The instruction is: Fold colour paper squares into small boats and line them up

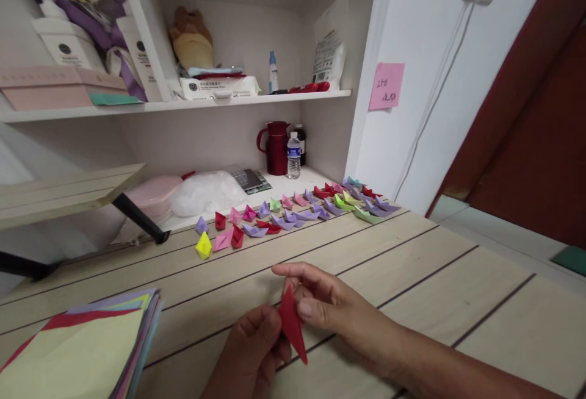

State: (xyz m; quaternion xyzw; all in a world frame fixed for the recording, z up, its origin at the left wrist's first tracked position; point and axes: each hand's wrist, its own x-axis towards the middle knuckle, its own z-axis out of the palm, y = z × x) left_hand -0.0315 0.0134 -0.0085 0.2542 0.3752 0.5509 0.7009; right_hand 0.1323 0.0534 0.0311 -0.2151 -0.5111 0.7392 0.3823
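Observation:
A red folded paper piece point(292, 321), narrow and pointed at both ends, is held above the table between my two hands. My left hand point(256, 344) pinches its left side between thumb and fingers. On the other side, my right hand point(327, 301) has its thumb and curled fingers at the upper part of the paper, while the index finger stretches out to the left. The fingers behind the paper are partly hidden. Beyond the hands, small folded paper boats point(293, 219) in several colours stand in rows along the table's back edge, a yellow one point(204, 245) at the left end.
A stack of coloured paper sheets point(77, 350) lies at the left on the slatted wooden table point(412, 265). Behind it rises a small wooden stand point(68, 194) with black legs. On the white shelf unit stand a dark red jug point(276, 149) and a water bottle point(293, 156).

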